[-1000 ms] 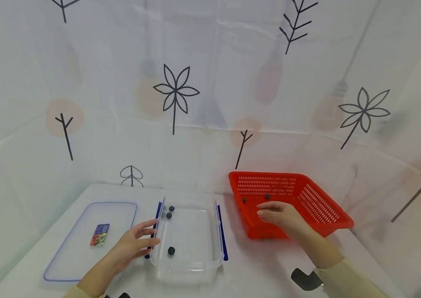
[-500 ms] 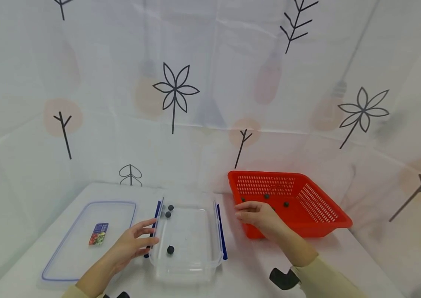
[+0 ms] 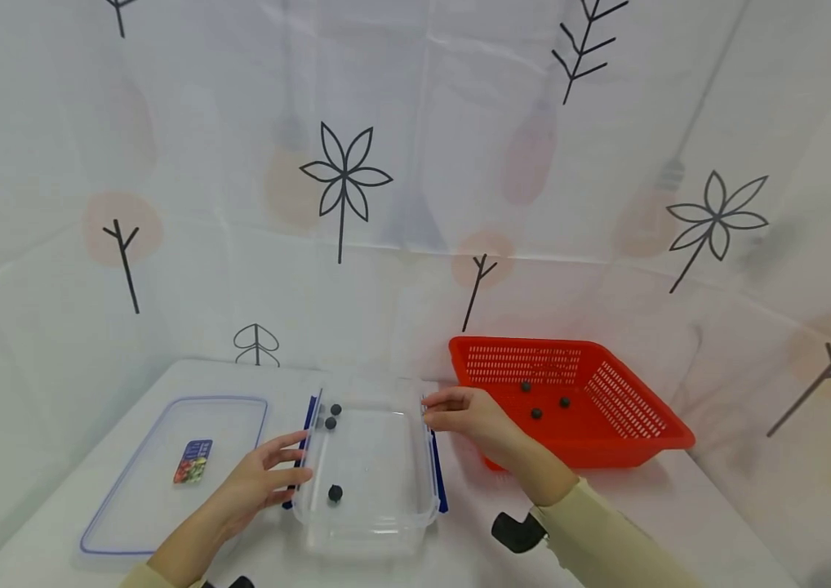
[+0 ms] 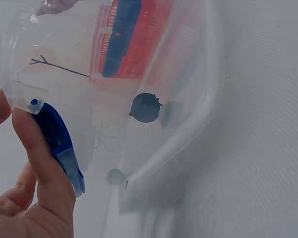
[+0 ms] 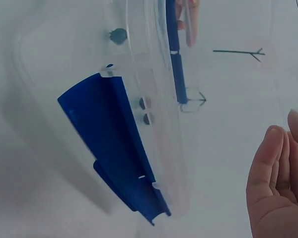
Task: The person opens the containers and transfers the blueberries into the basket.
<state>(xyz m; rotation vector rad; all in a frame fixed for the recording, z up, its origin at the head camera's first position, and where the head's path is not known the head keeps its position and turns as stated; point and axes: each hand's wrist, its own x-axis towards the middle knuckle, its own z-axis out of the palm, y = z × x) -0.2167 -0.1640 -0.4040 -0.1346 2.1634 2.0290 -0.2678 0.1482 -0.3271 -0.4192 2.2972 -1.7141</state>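
Observation:
A clear plastic box [image 3: 367, 465] with blue clip latches holds 3 dark round blueberries; the nearest blueberry [image 3: 335, 493] shows a jagged crown in the left wrist view. My left hand [image 3: 257, 483] rests against the box's left side, fingers spread and lightly bent, beside a blue latch [image 4: 57, 134]. Over the box's right rim, my right hand [image 3: 476, 420] has its thumb and fingertips drawn close together. Whatever may be between those fingertips is hidden, also in the right wrist view. Several blueberries, such as this blueberry [image 3: 565, 403], lie in a red basket [image 3: 606, 453].
A clear lid [image 3: 129, 514] with a blue edge lies left of the box, bearing a colourful label [image 3: 193, 461]. The red basket stands at the back right of the white table [image 3: 482, 547]. A printed curtain [image 3: 401, 302] hangs behind.
My right hand has moved left from above the red basket to the box's right rim, uncovering blueberries in the basket. The left hand stays at the box's side.

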